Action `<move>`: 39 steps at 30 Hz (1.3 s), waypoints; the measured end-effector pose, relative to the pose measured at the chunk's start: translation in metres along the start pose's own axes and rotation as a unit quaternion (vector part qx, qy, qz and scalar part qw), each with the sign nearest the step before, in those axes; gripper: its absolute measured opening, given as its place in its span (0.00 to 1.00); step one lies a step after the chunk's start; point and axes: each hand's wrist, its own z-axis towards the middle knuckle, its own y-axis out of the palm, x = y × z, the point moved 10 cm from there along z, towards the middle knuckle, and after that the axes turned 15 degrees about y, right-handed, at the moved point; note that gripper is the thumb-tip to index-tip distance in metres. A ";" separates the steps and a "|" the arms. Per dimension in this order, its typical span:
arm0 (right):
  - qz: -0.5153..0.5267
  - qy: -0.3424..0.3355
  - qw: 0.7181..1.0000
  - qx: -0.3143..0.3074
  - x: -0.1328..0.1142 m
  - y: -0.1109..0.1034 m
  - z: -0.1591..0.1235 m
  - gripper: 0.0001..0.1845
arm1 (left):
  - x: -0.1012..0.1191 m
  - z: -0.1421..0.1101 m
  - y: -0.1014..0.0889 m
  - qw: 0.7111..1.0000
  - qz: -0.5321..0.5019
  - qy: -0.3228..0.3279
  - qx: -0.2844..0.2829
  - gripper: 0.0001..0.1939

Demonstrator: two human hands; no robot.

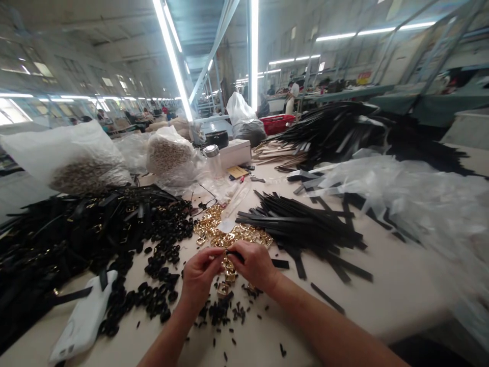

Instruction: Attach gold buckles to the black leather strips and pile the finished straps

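My left hand (199,272) and my right hand (254,262) meet fingertip to fingertip low in the middle of the head view. Between them shows a short dark part of a black strap (234,255); my right fingers are curled over it and my left thumb and fingers pinch at its end. Most of it is hidden by the fingers. Gold buckles (214,224) are heaped just beyond and under the hands. Small black bits (219,312) lie scattered nearer to me. Right of the buckles is a pile of flat black strips (294,219).
Small black loops (160,270) and a mound of black straps (76,229) spread over the left. A white phone-like object (82,326) lies front left. Behind stand filled plastic bags (168,153) and a clear bottle (213,160). Plastic sheeting (416,188) covers the right.
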 end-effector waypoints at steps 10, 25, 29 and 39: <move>0.055 -0.028 0.998 0.014 -0.012 -0.008 -0.003 0.02 | -0.027 -0.004 -0.001 0.984 -0.123 -0.099 0.078 0.17; 0.055 -0.016 0.998 0.017 -0.007 -0.008 -0.002 0.03 | -0.047 -0.015 0.010 0.934 -0.260 -0.225 0.094 0.13; 0.054 -0.022 0.998 0.015 -0.010 -0.009 -0.003 0.03 | -0.038 -0.004 0.003 0.967 -0.187 -0.165 0.046 0.15; 0.028 0.012 0.999 0.026 0.002 -0.009 0.002 0.03 | 0.020 0.008 -0.012 0.998 0.032 0.058 0.011 0.15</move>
